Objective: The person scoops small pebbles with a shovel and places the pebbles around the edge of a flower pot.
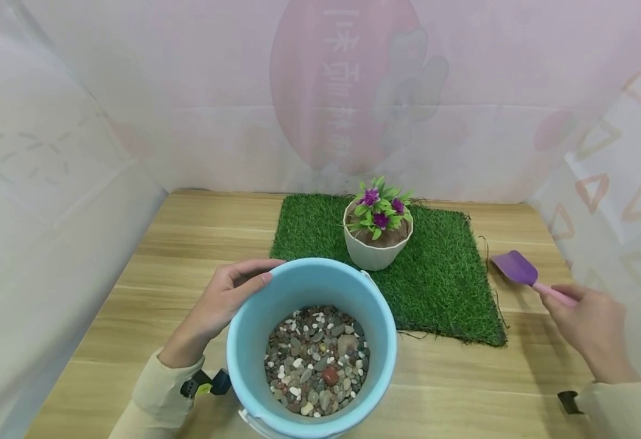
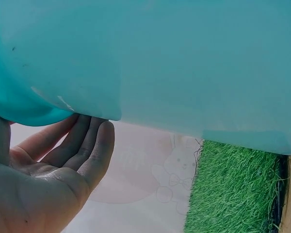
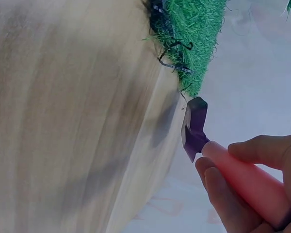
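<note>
A light blue bucket point(image 1: 244, 341) stands at the front of the table, with mixed pebbles point(image 1: 320, 360) inside. My left hand point(image 1: 230, 296) grips its rim at the back left. In the left wrist view, the fingers point(image 2: 94, 150) lie against the bucket's outside point(image 2: 184, 63), just under the lip. Over at the right, my right hand point(image 1: 589, 320) holds a small shovel by its pink handle point(image 3: 247, 179), above the table. The purple blade point(image 1: 515, 267) points left towards the grass mat and carries nothing visible.
Behind the bucket lies a green artificial grass mat point(image 1: 446, 274) with frayed edge threads. On it stands a white pot point(image 1: 372, 253) of purple flowers. Pale printed sheets point(image 1: 211, 91) hang around the wooden table point(image 1: 200, 225) at the back and sides.
</note>
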Demonstrator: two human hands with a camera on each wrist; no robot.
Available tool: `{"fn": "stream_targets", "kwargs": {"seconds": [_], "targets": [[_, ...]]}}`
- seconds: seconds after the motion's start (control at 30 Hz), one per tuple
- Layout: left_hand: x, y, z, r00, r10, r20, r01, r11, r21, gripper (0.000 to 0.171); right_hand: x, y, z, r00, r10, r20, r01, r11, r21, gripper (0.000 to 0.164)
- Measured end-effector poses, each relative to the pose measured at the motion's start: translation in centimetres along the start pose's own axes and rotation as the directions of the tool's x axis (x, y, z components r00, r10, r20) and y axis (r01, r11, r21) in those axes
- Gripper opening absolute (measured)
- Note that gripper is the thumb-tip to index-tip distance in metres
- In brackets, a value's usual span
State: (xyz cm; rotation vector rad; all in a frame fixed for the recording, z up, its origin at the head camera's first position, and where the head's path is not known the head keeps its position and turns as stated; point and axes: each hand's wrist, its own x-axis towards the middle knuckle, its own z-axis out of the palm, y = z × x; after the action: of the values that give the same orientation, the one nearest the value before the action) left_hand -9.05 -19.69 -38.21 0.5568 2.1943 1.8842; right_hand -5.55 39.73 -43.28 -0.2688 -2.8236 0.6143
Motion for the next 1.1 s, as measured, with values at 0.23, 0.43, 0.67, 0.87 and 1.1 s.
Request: {"fn": "stream_targets", "kwargs": {"seconds": [0.23,0.43,0.67,0.87,1.1], "targets": [[0.0,-0.1,0.0,1.0,0.005,0.0,-0.005,1.0,-0.007,0.034,0.3,-0.5,-0.5,0.998,-0.055,-0.042,0.056,0.998,0.02,0.031],[0.0,0.0,0.0,1.0,-0.005,-0.001,0.005,1.0,-0.007,0.034,0.4,-1.4,-1.1,0.996,-0.071,-0.061,0.073,0.997,0.026,0.032],[-0.1,0.1,0.0,1.0,-0.008,-0.002,0.008,1.0,-0.008,0.034,0.5,-2.7,-1.8,0.983,-0.13,-0.127,0.134,0.991,0.028,0.026],[-0.1,0.1,0.0,1.0,-0.001,0.002,0.001,1.0,-0.004,0.034,0.3,-3.8,-2.3,0.98,-0.145,-0.137,0.15,0.988,0.026,0.027],[-0.1,0.1,0.0,1.0,-0.003,0.006,0.003,1.0,0.002,0.033,0.1,-5.0,-2.6,0.948,-0.233,-0.218,0.256,0.963,0.082,0.025]]}}
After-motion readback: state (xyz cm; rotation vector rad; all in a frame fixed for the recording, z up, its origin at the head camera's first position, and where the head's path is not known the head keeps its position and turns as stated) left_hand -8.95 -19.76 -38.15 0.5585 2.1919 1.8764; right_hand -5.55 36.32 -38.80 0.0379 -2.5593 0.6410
